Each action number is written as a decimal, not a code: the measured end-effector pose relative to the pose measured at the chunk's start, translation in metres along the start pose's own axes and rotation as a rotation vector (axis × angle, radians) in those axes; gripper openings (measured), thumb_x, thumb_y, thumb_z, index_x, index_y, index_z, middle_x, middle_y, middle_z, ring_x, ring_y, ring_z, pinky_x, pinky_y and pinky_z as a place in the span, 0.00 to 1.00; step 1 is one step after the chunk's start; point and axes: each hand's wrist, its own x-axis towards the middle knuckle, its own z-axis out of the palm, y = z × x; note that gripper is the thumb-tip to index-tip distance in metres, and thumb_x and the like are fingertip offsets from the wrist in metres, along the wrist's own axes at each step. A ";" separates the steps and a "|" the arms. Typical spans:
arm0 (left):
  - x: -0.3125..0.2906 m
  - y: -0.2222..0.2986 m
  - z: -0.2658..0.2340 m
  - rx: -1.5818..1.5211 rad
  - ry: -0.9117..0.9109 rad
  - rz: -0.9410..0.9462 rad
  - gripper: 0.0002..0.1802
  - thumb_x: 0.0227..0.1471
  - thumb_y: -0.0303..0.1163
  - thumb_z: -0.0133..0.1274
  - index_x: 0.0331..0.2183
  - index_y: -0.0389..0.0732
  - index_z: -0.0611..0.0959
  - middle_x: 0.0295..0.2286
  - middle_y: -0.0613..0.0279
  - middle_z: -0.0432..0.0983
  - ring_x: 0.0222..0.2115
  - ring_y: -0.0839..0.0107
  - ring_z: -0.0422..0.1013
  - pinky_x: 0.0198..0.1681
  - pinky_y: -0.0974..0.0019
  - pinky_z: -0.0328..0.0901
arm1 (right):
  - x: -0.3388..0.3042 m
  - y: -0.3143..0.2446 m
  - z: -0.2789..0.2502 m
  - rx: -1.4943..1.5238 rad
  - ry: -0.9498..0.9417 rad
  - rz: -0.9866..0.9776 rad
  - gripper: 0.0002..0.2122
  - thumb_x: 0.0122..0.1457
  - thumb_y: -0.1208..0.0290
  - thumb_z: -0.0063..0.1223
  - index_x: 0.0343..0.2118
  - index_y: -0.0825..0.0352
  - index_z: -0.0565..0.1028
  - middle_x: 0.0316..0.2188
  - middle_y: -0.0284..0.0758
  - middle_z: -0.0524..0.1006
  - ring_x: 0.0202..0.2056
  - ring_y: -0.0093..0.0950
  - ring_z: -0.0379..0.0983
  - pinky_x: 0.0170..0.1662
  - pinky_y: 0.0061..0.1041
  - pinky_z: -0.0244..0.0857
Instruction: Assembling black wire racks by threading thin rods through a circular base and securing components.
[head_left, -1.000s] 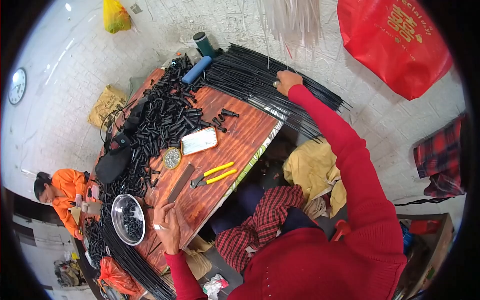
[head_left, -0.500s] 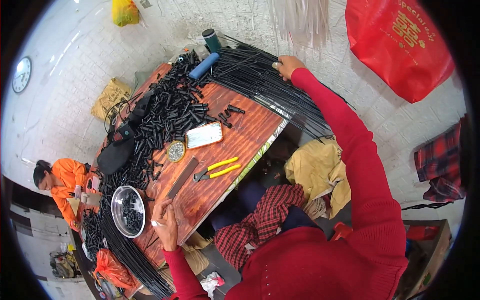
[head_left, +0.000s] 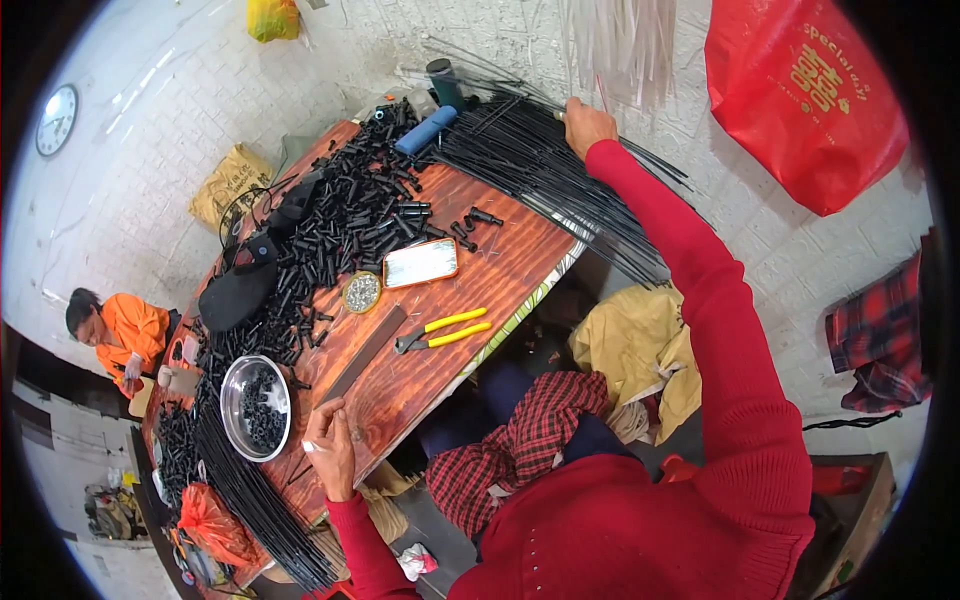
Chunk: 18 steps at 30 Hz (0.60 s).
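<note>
My right hand [head_left: 590,129] is at the far right of the table, closed on a thin black rod at the edge of a large spread of black rods [head_left: 500,150]. Its fingertips are partly hidden. My left hand [head_left: 331,447], with a white wrap on one finger, hovers at the table's near edge with its fingers pinched. What they hold, if anything, is too small to make out. Just beyond it lies a flat brown bar [head_left: 366,352]. Left of this hand stands a steel bowl [head_left: 228,405] holding small black parts.
Yellow-handled pliers [head_left: 445,330], a white tray [head_left: 420,264] and a round tin of small metal pieces [head_left: 361,292] lie on the wooden table [head_left: 510,235]. Black tubular parts [head_left: 340,215] are heaped along its far side. A person in orange [head_left: 132,330] sits at the far left.
My right hand has shifted slightly right along the rods, and a few rods at the far end stick up higher. My left hand stays pinched in about the same place. The view has tilted a little.
</note>
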 end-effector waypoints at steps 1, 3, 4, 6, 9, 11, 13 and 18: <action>-0.001 0.001 -0.001 0.007 0.000 -0.012 0.10 0.62 0.28 0.53 0.41 0.31 0.82 0.37 0.61 0.80 0.39 0.74 0.73 0.46 0.69 0.66 | 0.002 -0.003 -0.002 0.003 -0.002 -0.007 0.11 0.62 0.63 0.52 0.34 0.68 0.73 0.27 0.50 0.80 0.33 0.50 0.79 0.38 0.51 0.70; -0.005 0.004 -0.003 0.017 0.012 -0.042 0.10 0.62 0.28 0.53 0.40 0.31 0.82 0.36 0.61 0.80 0.39 0.74 0.73 0.46 0.69 0.66 | 0.007 -0.014 -0.006 0.096 0.037 0.026 0.14 0.62 0.61 0.49 0.36 0.71 0.75 0.26 0.53 0.80 0.33 0.51 0.79 0.39 0.51 0.70; -0.004 0.010 -0.002 -0.001 0.011 -0.033 0.10 0.62 0.28 0.52 0.40 0.31 0.83 0.36 0.61 0.81 0.39 0.74 0.74 0.46 0.69 0.66 | 0.013 -0.015 -0.005 0.099 0.026 0.017 0.14 0.62 0.61 0.49 0.36 0.71 0.75 0.26 0.53 0.80 0.33 0.51 0.79 0.39 0.51 0.70; 0.002 0.014 0.005 -0.037 -0.014 -0.024 0.10 0.62 0.27 0.51 0.38 0.31 0.83 0.35 0.60 0.81 0.39 0.73 0.74 0.45 0.69 0.67 | 0.034 -0.001 -0.001 0.380 0.193 -0.042 0.18 0.62 0.57 0.47 0.36 0.71 0.77 0.25 0.51 0.80 0.33 0.49 0.79 0.40 0.46 0.70; 0.006 0.014 0.004 0.091 -0.027 0.056 0.09 0.62 0.27 0.51 0.39 0.31 0.83 0.35 0.60 0.81 0.38 0.73 0.75 0.45 0.69 0.67 | 0.047 -0.039 -0.026 0.973 -0.107 0.122 0.18 0.62 0.55 0.50 0.39 0.66 0.81 0.19 0.26 0.72 0.19 0.17 0.64 0.23 0.21 0.57; 0.003 0.020 0.006 0.046 -0.006 0.038 0.09 0.61 0.26 0.51 0.39 0.31 0.83 0.35 0.60 0.82 0.39 0.74 0.75 0.45 0.70 0.67 | 0.031 -0.087 -0.078 1.309 -0.215 0.127 0.16 0.66 0.59 0.46 0.39 0.67 0.81 0.20 0.22 0.70 0.19 0.12 0.60 0.23 0.15 0.51; 0.001 0.021 0.010 0.032 -0.004 0.026 0.09 0.61 0.26 0.51 0.39 0.31 0.83 0.35 0.60 0.82 0.39 0.74 0.75 0.46 0.70 0.67 | 0.025 -0.109 -0.102 1.403 -0.243 0.069 0.16 0.67 0.61 0.45 0.40 0.68 0.80 0.21 0.22 0.70 0.20 0.12 0.59 0.23 0.14 0.52; -0.016 0.022 0.023 -0.011 -0.020 -0.015 0.09 0.61 0.25 0.52 0.39 0.32 0.84 0.36 0.59 0.82 0.38 0.74 0.76 0.44 0.70 0.68 | -0.024 -0.155 -0.107 1.587 -0.053 -0.164 0.15 0.68 0.63 0.43 0.41 0.70 0.78 0.23 0.23 0.71 0.21 0.12 0.61 0.25 0.15 0.55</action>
